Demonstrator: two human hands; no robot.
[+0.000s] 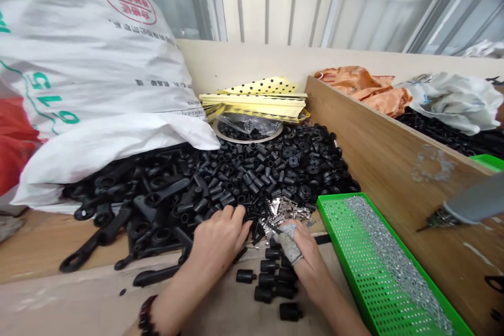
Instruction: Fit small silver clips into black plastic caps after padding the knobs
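My left hand [222,233] reaches to the near edge of a pile of small black plastic sleeves [252,181]. Its fingers are curled downward, and the fingertips are hidden. My right hand [303,252], with grey wraps on its fingers, is closed beside a heap of small silvery metal clips [287,210]. Whatever it pinches is too small to make out. Just below the hands, several black cylindrical pieces [266,279] with narrow tips lie on the worktop. One such piece [246,275] lies apart, between my wrists.
Black handle-like parts [153,205] spread at left under a big white sack [98,63]. A green perforated tray [354,268] of small metal pieces stands at right. Beyond it, a grey power screwdriver [468,202] juts in before a wooden divider [378,152]. Yellow dotted sheets [255,102] lie behind.
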